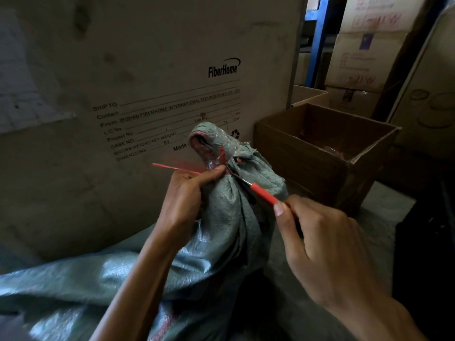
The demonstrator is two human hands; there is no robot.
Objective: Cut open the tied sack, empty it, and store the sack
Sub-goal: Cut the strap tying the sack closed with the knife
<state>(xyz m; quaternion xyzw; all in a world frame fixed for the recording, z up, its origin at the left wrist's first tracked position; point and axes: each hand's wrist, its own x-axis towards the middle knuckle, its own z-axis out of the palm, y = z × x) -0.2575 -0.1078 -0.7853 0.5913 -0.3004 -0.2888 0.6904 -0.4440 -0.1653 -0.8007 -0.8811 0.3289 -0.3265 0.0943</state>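
Observation:
A grey-green woven sack [229, 217] lies across the lower half of the view, its neck bunched and tied at the top. My left hand [189, 193] grips the neck just under the knot and pinches a thin red tie string [172, 167] that sticks out to the left. My right hand [327, 244] holds a red-handled cutter [264, 194], with its blade tip pressed against the tie at the neck. The folded sack mouth [209, 139] stands above the knot.
A large printed cardboard carton [123, 82] fills the background directly behind the sack. An open brown cardboard box [320, 153] sits to the right. More stacked cartons [364, 52] and a blue rack post [317, 40] stand at the back right.

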